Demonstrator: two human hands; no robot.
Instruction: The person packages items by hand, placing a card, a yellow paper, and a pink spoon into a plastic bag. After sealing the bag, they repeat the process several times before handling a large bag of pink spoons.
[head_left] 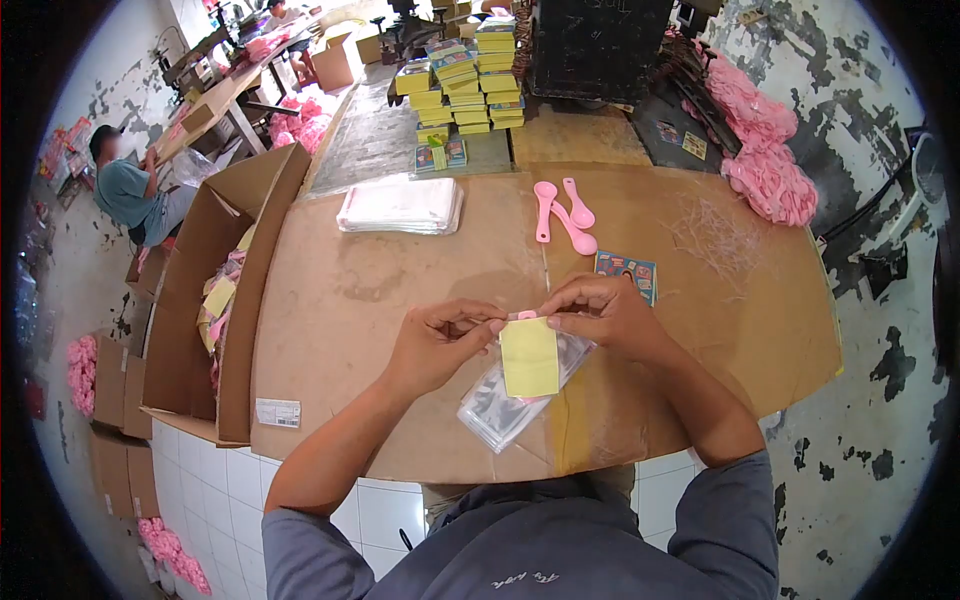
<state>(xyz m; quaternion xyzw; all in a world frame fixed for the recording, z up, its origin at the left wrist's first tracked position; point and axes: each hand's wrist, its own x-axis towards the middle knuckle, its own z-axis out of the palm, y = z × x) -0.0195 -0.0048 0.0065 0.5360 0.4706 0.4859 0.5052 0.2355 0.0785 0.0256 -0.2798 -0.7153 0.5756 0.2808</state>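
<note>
While held just above the near middle of the cardboard-covered tabletop (350,330), pinched along the top edge from 2 sides: a yellow card (529,357) lying over a clear plastic bag (505,405). Clamped at the card's top left corner by the left grip (440,345), thumb and forefinger pressed together. Clamped at the top right corner by the right grip (600,312), fingers curled down over the bag's mouth. Between the 2 grips, peeking above the card, a small pink tab (526,315). Below the card, trailing toward the near left and resting on the tabletop, the bag's crinkled lower end.

Just beyond the right grip, flat on the tabletop, a printed card (627,272). Farther off, near the middle, pink spoons (560,215) lying close together. To their left, a stack of clear bags (400,207). To their right, a scatter of thin plastic strands (715,235). At the far edge, stacks of yellow boxes (465,85). On the left, touching the tabletop's side, an open cardboard box (200,300). At the far right, heaps of pink goods (765,165). Seated at the far left, another person (125,190).
</note>
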